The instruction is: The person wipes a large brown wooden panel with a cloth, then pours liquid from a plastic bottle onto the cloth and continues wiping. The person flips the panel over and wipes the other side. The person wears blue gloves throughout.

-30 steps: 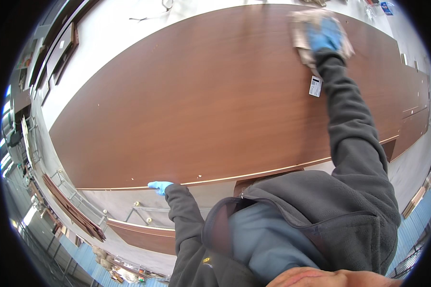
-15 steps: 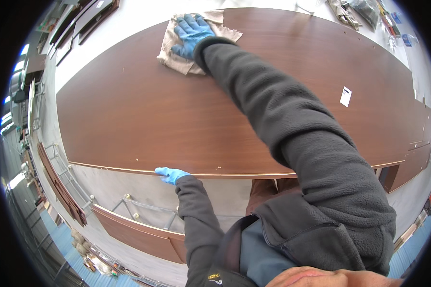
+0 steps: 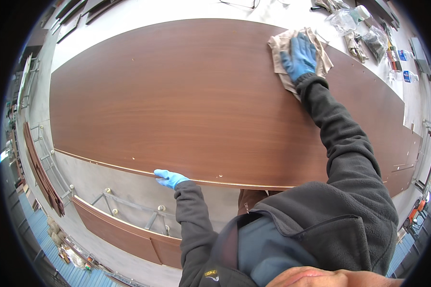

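Note:
A beige cloth lies on the large brown wood-grain panel, near its far edge and right of the middle. My right hand, in a blue glove, presses on the cloth with its fingers stretched flat and the thumb apart. Folds of cloth stick out around the hand. At the panel's near edge, left of my body, is my left hand, also blue-gloved. Its fingers are extended and touch the rim; any fingers beneath are hidden. Small pale specks dot the panel close to this edge.
Beyond the panel at the far right lie plastic bags, work gloves and blue-labelled bottles. Another brown panel sits low at the left near a metal frame with pale wheels. More boards lean at the left.
My right hand has swept the cloth from the far left-middle to the right along the far side. My left hand stays at the near edge. The view has shifted slightly.

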Motion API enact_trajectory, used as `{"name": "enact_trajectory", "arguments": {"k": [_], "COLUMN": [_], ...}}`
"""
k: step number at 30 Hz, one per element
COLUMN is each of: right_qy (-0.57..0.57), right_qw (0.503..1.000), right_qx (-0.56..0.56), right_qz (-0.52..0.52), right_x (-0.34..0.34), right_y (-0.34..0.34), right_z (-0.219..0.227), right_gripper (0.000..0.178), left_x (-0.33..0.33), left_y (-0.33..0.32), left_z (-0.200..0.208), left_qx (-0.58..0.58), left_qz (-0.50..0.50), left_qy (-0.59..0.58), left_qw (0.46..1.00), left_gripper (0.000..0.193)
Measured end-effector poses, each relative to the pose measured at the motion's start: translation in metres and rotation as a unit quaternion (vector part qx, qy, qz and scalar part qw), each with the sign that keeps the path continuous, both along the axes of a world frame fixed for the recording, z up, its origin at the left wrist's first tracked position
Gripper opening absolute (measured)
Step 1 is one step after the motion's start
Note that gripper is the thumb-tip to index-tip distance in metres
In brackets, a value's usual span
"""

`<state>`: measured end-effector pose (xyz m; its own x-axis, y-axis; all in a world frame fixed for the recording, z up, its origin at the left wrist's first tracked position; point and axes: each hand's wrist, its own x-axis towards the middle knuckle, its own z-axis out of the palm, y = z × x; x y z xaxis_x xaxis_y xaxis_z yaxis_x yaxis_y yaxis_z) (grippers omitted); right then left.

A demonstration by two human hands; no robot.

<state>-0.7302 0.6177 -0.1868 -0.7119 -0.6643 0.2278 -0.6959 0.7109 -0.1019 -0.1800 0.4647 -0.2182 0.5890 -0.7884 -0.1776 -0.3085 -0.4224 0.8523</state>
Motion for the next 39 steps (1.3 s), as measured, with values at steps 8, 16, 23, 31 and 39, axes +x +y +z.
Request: {"name": "enact_trajectory", "arguments": {"k": [8,16,23,31,39], "right_qy": [-0.013,-0.069,-0.012,0.0,-0.09], "right_qw": [0.995,0.988,0.995,0.991,0.97], "right_qx": [-0.052,-0.004,0.095,0.044,0.019], "right_qz": [0.085,0.139,-0.033,0.128,0.226], "right_x": [0.064,0.025,-0.033,0.02,0.149], "right_y": [-0.221,-0.178,0.021,-0.133,-0.389], "right_z": [0.01,0.022,0.016,0.024,0.069], "right_gripper": [0.084,0.072,0.079,0.052,0.079], "left_x": [-0.011,-0.018,-0.014,-0.011,-0.012], "left_y": [-0.003,-0.001,-0.002,0.0,-0.003], "left_z": [0.012,0.026,0.016,0.013,0.017], "left_qx": [0.022,0.065,0.054,0.056,0.049], "left_qz": [0.01,0.009,0.025,0.025,0.018], "left_qy": [-0.027,-0.006,-0.013,-0.022,0.037], "left_qw": [0.999,0.998,0.998,0.998,0.998], "left_gripper": [0.073,0.078,0.078,0.075,0.067]}}
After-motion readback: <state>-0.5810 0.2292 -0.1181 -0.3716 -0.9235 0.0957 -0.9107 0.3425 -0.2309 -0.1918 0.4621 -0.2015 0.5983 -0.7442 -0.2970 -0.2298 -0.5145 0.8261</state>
